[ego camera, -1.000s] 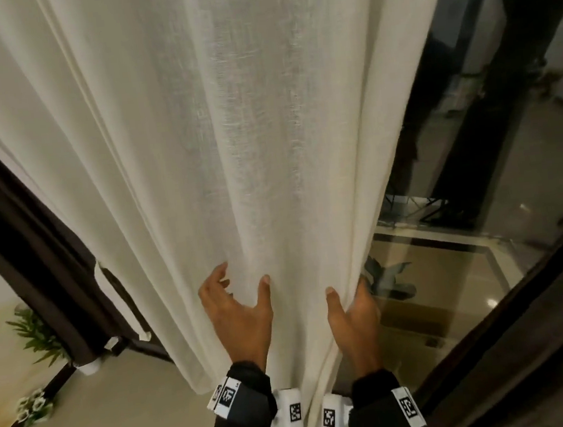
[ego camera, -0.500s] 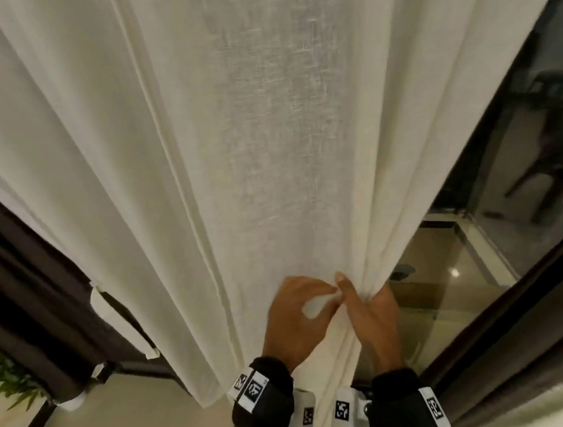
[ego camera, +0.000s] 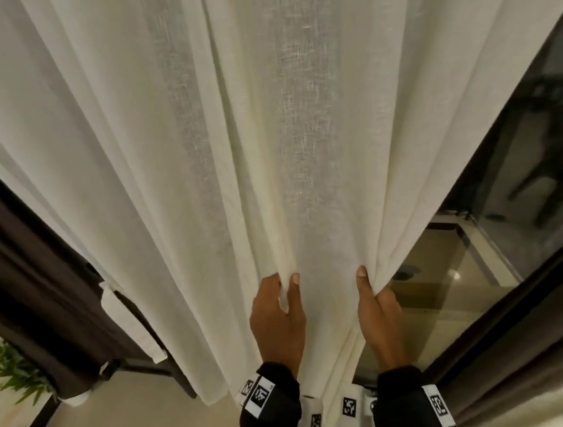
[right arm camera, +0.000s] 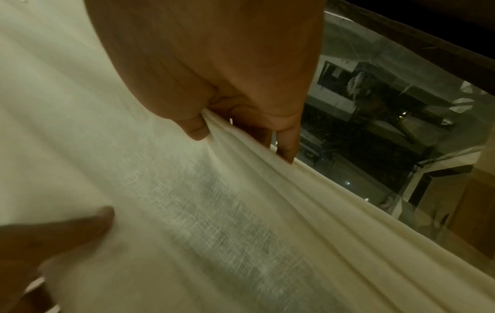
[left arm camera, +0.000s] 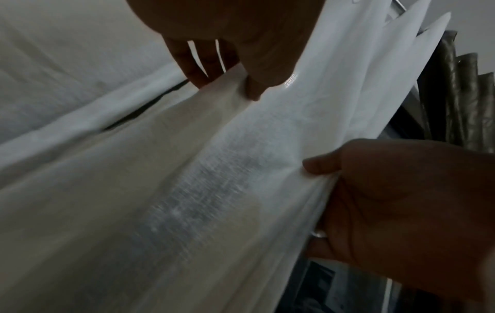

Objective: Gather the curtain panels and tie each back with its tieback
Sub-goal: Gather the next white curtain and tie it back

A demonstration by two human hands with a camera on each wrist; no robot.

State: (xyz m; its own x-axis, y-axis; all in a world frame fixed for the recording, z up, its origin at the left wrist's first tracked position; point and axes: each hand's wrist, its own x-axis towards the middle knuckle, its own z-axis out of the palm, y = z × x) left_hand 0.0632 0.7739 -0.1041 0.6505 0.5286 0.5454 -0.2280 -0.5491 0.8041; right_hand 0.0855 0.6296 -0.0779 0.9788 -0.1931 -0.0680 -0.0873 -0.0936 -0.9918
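— Where is the curtain panel (ego camera: 266,146) hanging?

— The cream sheer is filling the middle of the view, fanning down to both hands. The left hand (ego camera: 276,320) is pinching a pleat of it between thumb and curled fingers (left arm camera: 198,63), clamped on the cloth. Right of it, the right hand (ego camera: 379,317) is gripping the curtain's right edge, thumb in front, fingers (right arm camera: 286,144) wrapped behind.

— What differs from half a second ago?

— The hands were touching then; now they are standing apart with flat cloth between them.

— And around the curtain?

— A white tieback (ego camera: 129,324) is hanging left of it against a dark drape (ego camera: 21,273). Window glass (ego camera: 527,172) is showing on its right.
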